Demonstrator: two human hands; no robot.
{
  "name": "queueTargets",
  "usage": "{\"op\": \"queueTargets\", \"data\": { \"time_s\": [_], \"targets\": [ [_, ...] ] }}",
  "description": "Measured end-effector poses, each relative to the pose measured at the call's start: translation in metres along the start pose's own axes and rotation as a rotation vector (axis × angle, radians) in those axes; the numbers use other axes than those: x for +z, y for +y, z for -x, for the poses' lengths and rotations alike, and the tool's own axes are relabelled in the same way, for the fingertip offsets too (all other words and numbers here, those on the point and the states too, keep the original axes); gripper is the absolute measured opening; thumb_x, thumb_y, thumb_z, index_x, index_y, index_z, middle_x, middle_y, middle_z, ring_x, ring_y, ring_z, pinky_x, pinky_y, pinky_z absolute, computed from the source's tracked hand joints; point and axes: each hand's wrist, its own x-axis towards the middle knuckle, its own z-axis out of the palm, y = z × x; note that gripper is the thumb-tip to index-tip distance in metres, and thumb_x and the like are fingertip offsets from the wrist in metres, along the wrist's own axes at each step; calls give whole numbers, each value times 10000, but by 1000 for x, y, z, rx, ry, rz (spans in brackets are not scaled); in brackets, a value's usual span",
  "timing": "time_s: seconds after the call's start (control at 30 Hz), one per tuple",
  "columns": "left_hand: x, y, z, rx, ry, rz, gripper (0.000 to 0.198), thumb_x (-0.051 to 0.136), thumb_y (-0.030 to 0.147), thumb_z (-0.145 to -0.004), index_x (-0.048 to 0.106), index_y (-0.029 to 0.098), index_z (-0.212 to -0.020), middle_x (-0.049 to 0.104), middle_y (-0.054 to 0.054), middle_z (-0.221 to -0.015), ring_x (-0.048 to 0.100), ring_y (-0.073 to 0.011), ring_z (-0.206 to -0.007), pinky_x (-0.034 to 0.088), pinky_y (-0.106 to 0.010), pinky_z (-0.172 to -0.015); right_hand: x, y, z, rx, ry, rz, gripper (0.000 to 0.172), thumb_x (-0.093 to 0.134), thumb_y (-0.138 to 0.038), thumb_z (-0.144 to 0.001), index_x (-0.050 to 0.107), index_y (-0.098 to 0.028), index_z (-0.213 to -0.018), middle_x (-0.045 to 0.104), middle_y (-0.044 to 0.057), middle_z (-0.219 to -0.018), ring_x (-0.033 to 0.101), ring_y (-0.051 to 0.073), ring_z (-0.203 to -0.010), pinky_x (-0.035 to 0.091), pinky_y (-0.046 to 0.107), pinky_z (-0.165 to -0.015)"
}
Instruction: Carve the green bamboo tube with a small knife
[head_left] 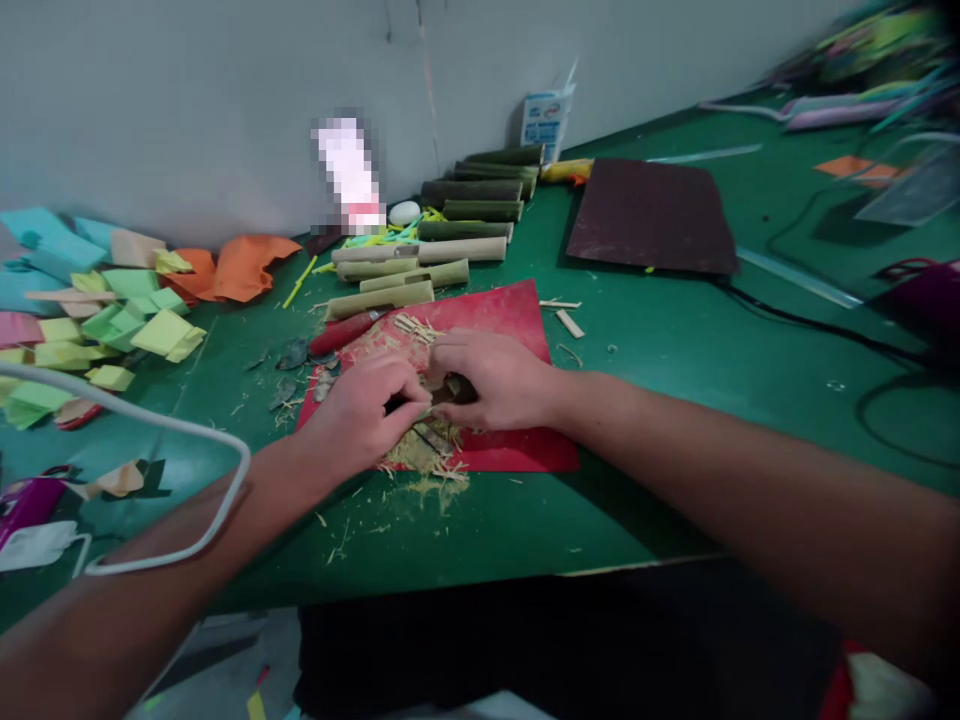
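Observation:
My left hand [367, 405] and my right hand [495, 380] meet above a red sheet [517, 320] on the table. Between them is a short brown-green bamboo piece [448, 394], mostly hidden by the fingers. The right fingers and thumb curl round it; thumb and forefinger of the left are pinched together at its left end. Pale bamboo shavings [416, 330] and dust lie under and around both hands. Beyond the left hand rests a red-handled tool [345, 333], its far end partly covered by shavings.
Several bamboo tubes [465, 230] lie in a row behind the sheet. A phone [349, 175] leans at the wall. Folded coloured papers [112, 310] are heaped at left, and a white cable [187, 430] loops over my left forearm. A dark board [652, 215] lies at back right.

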Motion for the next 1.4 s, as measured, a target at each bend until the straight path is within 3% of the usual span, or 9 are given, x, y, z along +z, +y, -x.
{"op": "queueTargets", "data": {
  "time_s": [0.87, 1.03, 1.23, 1.4],
  "targets": [
    [2, -1, 2, -41, 19, 16, 86, 584, 173, -797, 572, 167, -712, 607, -19, -745, 555, -136, -716, 433, -278, -680, 0, 0, -1, 5, -29, 1, 172, 603, -314, -729, 516, -182, -797, 541, 31, -791, 454, 161, -728, 289, 282, -608],
    [0, -2, 3, -46, -28, 38, 93, 571, 171, -808, 573, 158, -715, 594, -18, -735, 547, -128, -704, 429, -268, -672, -2, -1, 0, 24, -30, 8, 153, 588, -305, -729, 520, -180, -786, 536, 30, -784, 448, 159, -711, 282, 279, -595],
    [2, -4, 1, -56, 18, 29, 75, 593, 183, -793, 578, 162, -723, 611, -16, -750, 557, -132, -712, 442, -271, -691, 0, 1, 0, 13, -15, 1, 172, 612, -301, -718, 511, -189, -802, 547, 26, -792, 456, 168, -742, 290, 279, -618],
    [-2, -4, 5, -63, -39, 12, 98, 573, 200, -815, 574, 169, -723, 617, -26, -762, 562, -138, -723, 441, -280, -692, 1, 2, 0, 6, -29, 1, 186, 619, -319, -725, 512, -194, -813, 557, 27, -827, 464, 171, -765, 293, 285, -625]
  ]
}}
